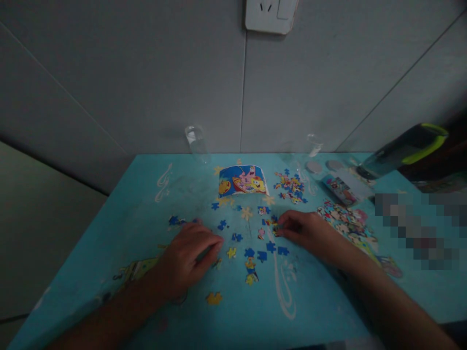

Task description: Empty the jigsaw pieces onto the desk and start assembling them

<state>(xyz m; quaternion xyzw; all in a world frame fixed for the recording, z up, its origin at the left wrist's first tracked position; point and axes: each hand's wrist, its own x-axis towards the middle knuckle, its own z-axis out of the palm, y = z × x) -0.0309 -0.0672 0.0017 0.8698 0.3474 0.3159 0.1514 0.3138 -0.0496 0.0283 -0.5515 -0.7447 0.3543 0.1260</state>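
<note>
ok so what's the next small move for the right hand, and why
Probably check the small cluster at the right hand against the picture: it lies just beyond, shows similar blue and yellow, and several blue pieces nearby lie apart.

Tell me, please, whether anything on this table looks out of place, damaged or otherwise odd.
The picture card beyond the scattered puzzle pieces looks bowed: its lower edge curves instead of running straight. I see no spill or obvious damage.
</note>
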